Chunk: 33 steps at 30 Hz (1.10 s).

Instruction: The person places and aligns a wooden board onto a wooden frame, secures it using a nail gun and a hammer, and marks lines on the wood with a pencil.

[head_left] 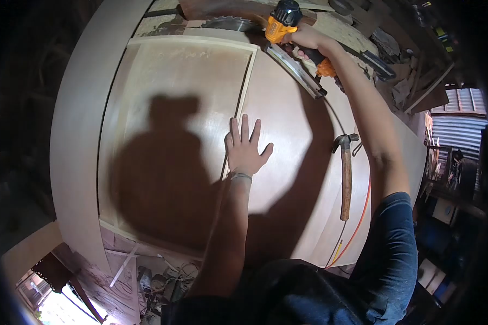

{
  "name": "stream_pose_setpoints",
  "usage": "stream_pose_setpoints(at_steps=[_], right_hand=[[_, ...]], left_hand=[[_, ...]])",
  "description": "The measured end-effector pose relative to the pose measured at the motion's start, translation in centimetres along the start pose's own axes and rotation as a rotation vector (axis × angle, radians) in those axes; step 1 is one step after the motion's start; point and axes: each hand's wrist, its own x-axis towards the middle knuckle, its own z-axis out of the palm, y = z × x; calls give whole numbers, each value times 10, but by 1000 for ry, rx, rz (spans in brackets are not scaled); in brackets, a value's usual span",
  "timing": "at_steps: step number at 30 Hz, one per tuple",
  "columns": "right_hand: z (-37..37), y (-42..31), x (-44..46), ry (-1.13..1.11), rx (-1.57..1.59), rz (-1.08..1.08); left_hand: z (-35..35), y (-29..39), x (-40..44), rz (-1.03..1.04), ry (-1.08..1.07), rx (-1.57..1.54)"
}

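My left hand (247,150) lies flat with fingers spread over a thin wooden strip (248,81) that edges a framed plywood panel (211,70). My right hand (309,43) grips an orange and black nail gun (281,27). Its nose points down at the far right corner of the frame, and its silver magazine slants toward the right; whether the nose touches the wood I cannot tell. To the right of my left hand, a claw hammer (346,179) with a wooden handle rests on the plywood sheet (287,108).
A toothed circular saw blade (228,23) shows just beyond the frame's far edge. An orange hose (365,208) and a yellow pencil-like stick (338,251) lie near the hammer. Wood scraps (417,81) clutter the far right. Tangled cords (187,272) sit below the near edge.
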Motion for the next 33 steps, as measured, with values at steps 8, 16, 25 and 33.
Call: stream_pose_setpoints(at_steps=[8,16,25,33], right_hand=[[3,-17,2,7,-103,64],[-16,10,-6,6,-167,173],[-18,68,-4,17,-129,242],[-20,79,-2,54,-83,252]], left_hand=[[-6,3,-7,7,8,4],[7,-15,0,-2,1,-16],[44,-36,19,6,-16,-9],[46,-43,24,-3,-93,-52]])
